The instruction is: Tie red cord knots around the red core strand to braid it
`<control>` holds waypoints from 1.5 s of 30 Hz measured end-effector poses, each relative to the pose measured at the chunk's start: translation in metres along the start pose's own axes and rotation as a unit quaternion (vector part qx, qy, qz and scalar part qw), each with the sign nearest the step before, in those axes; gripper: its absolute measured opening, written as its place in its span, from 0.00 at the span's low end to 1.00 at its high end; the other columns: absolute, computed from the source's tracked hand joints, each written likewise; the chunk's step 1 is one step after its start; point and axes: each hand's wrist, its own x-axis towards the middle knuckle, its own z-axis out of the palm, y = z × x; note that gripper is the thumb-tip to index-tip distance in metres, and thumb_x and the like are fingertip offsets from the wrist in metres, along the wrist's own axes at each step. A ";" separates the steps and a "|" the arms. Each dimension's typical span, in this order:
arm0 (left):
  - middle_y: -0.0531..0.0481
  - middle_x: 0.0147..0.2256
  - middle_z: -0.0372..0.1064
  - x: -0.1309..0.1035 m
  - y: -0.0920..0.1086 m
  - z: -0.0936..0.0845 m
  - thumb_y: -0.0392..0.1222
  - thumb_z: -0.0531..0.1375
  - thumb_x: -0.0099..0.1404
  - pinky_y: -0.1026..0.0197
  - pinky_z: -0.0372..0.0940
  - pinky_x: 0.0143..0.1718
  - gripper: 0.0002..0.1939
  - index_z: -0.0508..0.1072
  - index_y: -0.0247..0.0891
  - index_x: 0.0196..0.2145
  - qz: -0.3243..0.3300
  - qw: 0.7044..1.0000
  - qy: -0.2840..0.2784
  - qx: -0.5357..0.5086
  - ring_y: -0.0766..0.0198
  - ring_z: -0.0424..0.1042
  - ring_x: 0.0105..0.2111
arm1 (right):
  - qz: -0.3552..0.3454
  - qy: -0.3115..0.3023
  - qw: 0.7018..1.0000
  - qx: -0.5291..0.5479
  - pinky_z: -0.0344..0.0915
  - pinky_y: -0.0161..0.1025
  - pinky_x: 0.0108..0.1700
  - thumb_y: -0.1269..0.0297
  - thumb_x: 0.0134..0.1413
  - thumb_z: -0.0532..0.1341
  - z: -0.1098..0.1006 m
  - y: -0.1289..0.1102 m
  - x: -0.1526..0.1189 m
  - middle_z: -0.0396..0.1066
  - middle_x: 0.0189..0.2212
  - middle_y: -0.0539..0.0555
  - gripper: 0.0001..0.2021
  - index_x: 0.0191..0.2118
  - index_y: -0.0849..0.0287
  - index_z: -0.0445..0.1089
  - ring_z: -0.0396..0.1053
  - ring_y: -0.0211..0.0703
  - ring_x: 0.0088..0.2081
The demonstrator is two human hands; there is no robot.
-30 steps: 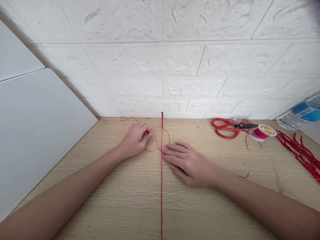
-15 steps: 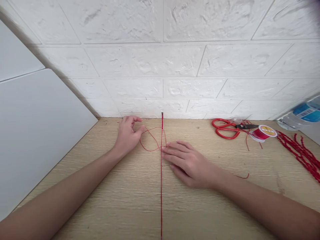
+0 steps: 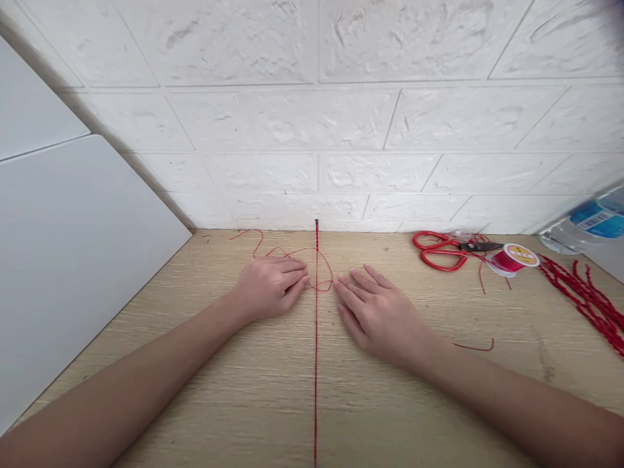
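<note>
A taut red cord (image 3: 316, 364) runs down the middle of the wooden table from a short knotted section (image 3: 316, 239), which hangs on a dark nail at the wall's foot. A thin red thread (image 3: 330, 263) loops across the cord below the knots. Its loose tail trails to the left behind my left hand (image 3: 271, 286), whose thumb and fingers are pressed together on the thread left of the cord. To the right of the cord lies my right hand (image 3: 377, 305), palm down with fingers spread, its fingertips at the loop's right edge.
Red-handled scissors (image 3: 443, 260) and a spool of red thread (image 3: 509, 261) lie at the back right. Braided red cords (image 3: 585, 296) and a plastic bottle (image 3: 592, 221) are farther right. A cord scrap (image 3: 480, 348) rests near my right forearm. A white panel (image 3: 78, 260) stands left.
My left hand has moved right and nearer, from the raised thread tail to beside the cord. My right hand has shifted slightly right. The left loop is smaller, and the tail now lies on the table.
</note>
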 end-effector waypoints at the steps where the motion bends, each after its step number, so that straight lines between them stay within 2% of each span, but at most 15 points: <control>1: 0.50 0.42 0.81 0.001 0.001 0.000 0.40 0.58 0.68 0.55 0.74 0.42 0.10 0.81 0.40 0.38 -0.002 1.000 -0.004 0.015 0.59 0.80 0.40 | 0.014 -0.004 1.000 -0.015 0.56 0.59 0.66 0.65 0.67 0.52 -0.001 -0.001 0.000 0.73 0.55 0.66 0.21 0.58 0.70 0.69 0.68 0.58 0.58; 4: 0.49 0.42 0.80 0.002 0.001 -0.001 0.41 0.58 0.69 0.53 0.73 0.43 0.11 0.81 0.40 0.38 -0.015 0.999 -0.015 0.041 0.57 0.79 0.40 | 0.062 -0.017 0.997 -0.048 0.55 0.60 0.66 0.63 0.68 0.52 -0.004 -0.003 0.001 0.74 0.51 0.69 0.20 0.56 0.71 0.71 0.71 0.58 0.54; 7: 0.48 0.48 0.78 0.001 0.000 0.000 0.43 0.57 0.69 0.52 0.73 0.45 0.12 0.80 0.40 0.43 -0.065 0.996 0.008 0.057 0.56 0.78 0.44 | 0.118 -0.023 0.990 -0.071 0.53 0.62 0.65 0.62 0.67 0.52 -0.007 -0.002 0.000 0.77 0.46 0.69 0.19 0.52 0.71 0.73 0.75 0.57 0.48; 10: 0.46 0.53 0.75 0.001 -0.003 0.002 0.44 0.56 0.70 0.52 0.72 0.49 0.15 0.77 0.38 0.49 -0.120 0.991 0.035 0.057 0.55 0.76 0.49 | 0.149 -0.005 0.986 -0.074 0.54 0.64 0.64 0.61 0.67 0.53 -0.008 -0.001 -0.001 0.77 0.45 0.69 0.20 0.52 0.71 0.73 0.73 0.61 0.50; 14: 0.45 0.51 0.76 0.000 -0.004 0.004 0.45 0.53 0.72 0.52 0.74 0.44 0.18 0.74 0.37 0.53 -0.168 0.984 -0.003 0.051 0.54 0.78 0.45 | 0.062 0.016 0.998 -0.013 0.57 0.57 0.66 0.62 0.67 0.52 -0.003 0.003 -0.001 0.64 0.63 0.67 0.24 0.63 0.71 0.62 0.60 0.58 0.64; 16: 0.45 0.51 0.77 0.001 -0.003 0.003 0.45 0.51 0.73 0.52 0.74 0.40 0.20 0.72 0.37 0.56 -0.188 0.980 -0.042 0.055 0.54 0.79 0.42 | 0.014 -0.006 1.000 0.025 0.57 0.52 0.67 0.63 0.68 0.51 0.001 0.004 0.000 0.61 0.65 0.65 0.25 0.66 0.70 0.59 0.58 0.54 0.66; 19: 0.43 0.51 0.76 0.002 0.001 0.002 0.44 0.48 0.74 0.50 0.75 0.39 0.22 0.70 0.36 0.58 -0.210 0.972 -0.088 0.060 0.52 0.79 0.41 | 0.015 -0.025 0.999 0.043 0.59 0.52 0.67 0.63 0.69 0.50 0.005 0.003 0.000 0.63 0.64 0.66 0.26 0.66 0.71 0.58 0.60 0.54 0.65; 25: 0.38 0.61 0.66 0.005 0.003 0.003 0.46 0.45 0.75 0.46 0.68 0.58 0.25 0.65 0.32 0.62 -0.207 0.970 -0.125 0.027 0.51 0.68 0.60 | 0.074 -0.022 0.997 -0.002 0.64 0.56 0.63 0.60 0.67 0.52 0.006 0.002 -0.001 0.65 0.61 0.72 0.26 0.64 0.74 0.60 0.64 0.61 0.62; 31: 0.33 0.62 0.63 0.001 0.000 0.008 0.52 0.48 0.74 0.42 0.63 0.61 0.28 0.66 0.30 0.61 -0.218 0.969 -0.114 0.034 0.45 0.63 0.63 | 0.170 -0.017 0.983 -0.069 0.75 0.53 0.45 0.60 0.66 0.53 -0.001 0.005 0.000 0.75 0.49 0.71 0.20 0.54 0.69 0.70 0.74 0.63 0.51; 33: 0.32 0.62 0.64 0.000 0.000 0.008 0.52 0.49 0.73 0.40 0.62 0.62 0.27 0.68 0.30 0.60 -0.215 0.972 -0.089 0.037 0.43 0.63 0.63 | 0.169 0.002 0.984 -0.061 0.74 0.55 0.48 0.60 0.66 0.53 -0.002 0.006 0.000 0.74 0.52 0.71 0.21 0.56 0.69 0.69 0.71 0.64 0.54; 35: 0.34 0.62 0.64 0.000 0.001 0.007 0.50 0.50 0.73 0.40 0.60 0.64 0.26 0.67 0.31 0.60 -0.184 0.981 -0.062 0.026 0.45 0.62 0.64 | 0.131 0.028 0.990 -0.040 0.67 0.59 0.58 0.60 0.66 0.53 -0.001 0.007 -0.001 0.66 0.60 0.71 0.25 0.62 0.72 0.63 0.63 0.65 0.63; 37: 0.36 0.61 0.65 0.000 0.004 0.005 0.47 0.50 0.74 0.43 0.64 0.61 0.24 0.65 0.33 0.62 -0.144 0.988 -0.047 0.008 0.48 0.66 0.61 | 0.074 0.033 0.997 -0.001 0.58 0.59 0.66 0.60 0.67 0.53 0.001 0.008 0.000 0.56 0.67 0.70 0.28 0.66 0.73 0.56 0.53 0.61 0.68; 40: 0.38 0.51 0.75 -0.001 0.008 0.003 0.44 0.50 0.74 0.51 0.73 0.46 0.25 0.61 0.34 0.65 -0.118 0.991 -0.060 0.000 0.53 0.77 0.47 | 0.013 -0.009 0.998 0.060 0.57 0.55 0.68 0.60 0.68 0.51 0.004 0.010 0.001 0.56 0.67 0.67 0.28 0.68 0.70 0.55 0.53 0.55 0.69; 42: 0.39 0.46 0.78 -0.001 0.010 0.003 0.43 0.50 0.74 0.54 0.73 0.38 0.26 0.58 0.32 0.66 -0.119 0.990 -0.070 0.019 0.55 0.79 0.39 | 0.008 -0.029 0.997 0.072 0.57 0.55 0.67 0.60 0.69 0.51 0.005 0.009 0.001 0.59 0.65 0.67 0.27 0.68 0.70 0.55 0.55 0.55 0.68; 45: 0.37 0.49 0.76 0.000 0.013 0.003 0.43 0.49 0.74 0.54 0.74 0.38 0.25 0.60 0.32 0.65 -0.127 0.987 -0.075 0.056 0.53 0.79 0.41 | 0.028 -0.028 0.997 0.065 0.58 0.57 0.67 0.60 0.68 0.51 0.008 0.009 0.001 0.59 0.65 0.69 0.28 0.68 0.70 0.55 0.56 0.57 0.67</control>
